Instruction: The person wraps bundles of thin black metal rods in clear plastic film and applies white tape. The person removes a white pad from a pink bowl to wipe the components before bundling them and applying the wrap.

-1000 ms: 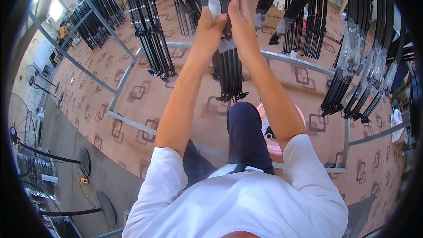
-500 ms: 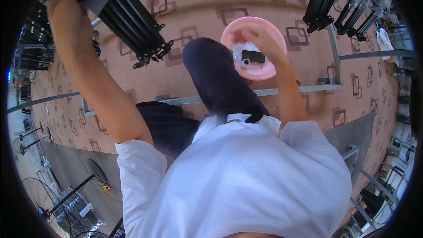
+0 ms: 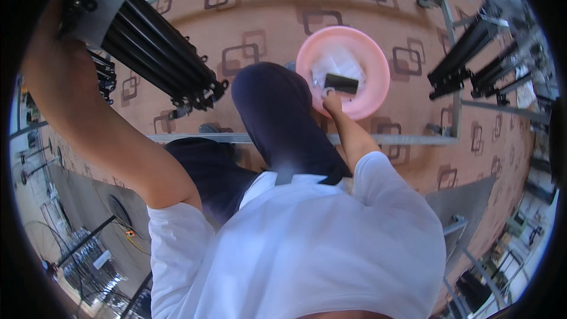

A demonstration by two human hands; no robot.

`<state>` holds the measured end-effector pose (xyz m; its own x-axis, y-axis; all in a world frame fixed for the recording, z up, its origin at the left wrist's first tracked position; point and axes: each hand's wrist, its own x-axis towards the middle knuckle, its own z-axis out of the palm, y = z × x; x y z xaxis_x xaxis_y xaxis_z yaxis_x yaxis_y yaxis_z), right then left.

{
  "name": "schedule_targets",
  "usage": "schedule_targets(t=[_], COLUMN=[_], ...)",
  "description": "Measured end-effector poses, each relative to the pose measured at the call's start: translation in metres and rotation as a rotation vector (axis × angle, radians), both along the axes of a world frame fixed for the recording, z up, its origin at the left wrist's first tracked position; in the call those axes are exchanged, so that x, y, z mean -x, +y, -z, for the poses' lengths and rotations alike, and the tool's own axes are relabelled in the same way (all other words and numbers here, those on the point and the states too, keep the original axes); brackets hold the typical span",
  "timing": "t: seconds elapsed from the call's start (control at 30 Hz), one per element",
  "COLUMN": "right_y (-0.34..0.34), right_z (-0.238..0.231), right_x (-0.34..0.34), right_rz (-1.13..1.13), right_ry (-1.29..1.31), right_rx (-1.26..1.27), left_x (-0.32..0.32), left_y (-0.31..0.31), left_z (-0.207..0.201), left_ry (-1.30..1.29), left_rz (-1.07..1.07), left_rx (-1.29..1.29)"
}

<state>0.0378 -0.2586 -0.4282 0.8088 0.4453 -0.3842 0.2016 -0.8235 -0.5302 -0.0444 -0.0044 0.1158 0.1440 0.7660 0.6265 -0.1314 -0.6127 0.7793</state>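
A bundle of black metal tubes (image 3: 156, 47) with brackets at its ends hangs at the upper left, a pale grey wrap (image 3: 106, 9) round its upper part. My left hand (image 3: 62, 53) is closed on the bundle beside the wrap; some fingers are hidden behind it and the hand is dim. My right hand (image 3: 332, 103) reaches into a pink basin (image 3: 381, 74) on the floor. Its fingers are pinched on a small white ring-shaped roll, mostly covered by them. Against the fingertips lies a black rectangular object (image 3: 342, 84), like a phone, over clear plastic (image 3: 339, 62).
A grey metal frame (image 3: 401, 140) on casters surrounds the basin at floor level. More black tube bundles (image 3: 460, 53), partly in plastic, hang at the upper right. My bent knee (image 3: 269, 82) is left of the basin. A fan (image 3: 44, 242) stands at the lower left.
My right hand has come down from above the basin onto the small white roll. My left hand has moved lower along the bundle, and the view has shifted slightly.
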Motion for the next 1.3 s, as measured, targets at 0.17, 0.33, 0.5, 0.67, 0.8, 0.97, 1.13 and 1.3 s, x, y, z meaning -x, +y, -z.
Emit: schedule_targets(t=[0.17,0.33,0.5,0.67,0.8,0.97,1.13,1.3], right_y=[-0.013,0.015,0.062,0.086,0.115,0.143,0.159,0.165], right_z=[0.05,-0.046,-0.278,-0.473,-0.574,-0.627,-0.641,-0.643], right_x=[-0.005,-0.029,-0.039,-0.012,0.0,-0.005,0.004,0.017], right_rz=[0.12,0.254,0.338,0.043,-0.384,-0.701,-0.753,-0.748], right_ry=[0.058,-0.216,0.381,0.323,0.137,0.149,0.067,-0.027], right_rx=[0.048,-0.175,-1.287,-1.691,-1.663,-1.395,-1.229,-1.212], left_x=[0.028,0.025,0.021,0.023,0.03,0.029,0.034,0.036], left_y=[0.05,0.022,0.008,-0.003,-0.002,-0.009,-0.01,-0.01], left_z=[0.004,0.008,-0.003,-0.015,-0.02,-0.027,-0.028,-0.029], left_ry=[0.057,0.047,-0.113,-0.156,-0.062,-0.157,-0.072,0.075], left_rz=[0.238,0.185,0.451,0.468,0.36,0.389,0.434,0.441], left_rx=[-0.15,-0.211,-0.145,-0.063,-0.154,-0.156,0.003,0.071])
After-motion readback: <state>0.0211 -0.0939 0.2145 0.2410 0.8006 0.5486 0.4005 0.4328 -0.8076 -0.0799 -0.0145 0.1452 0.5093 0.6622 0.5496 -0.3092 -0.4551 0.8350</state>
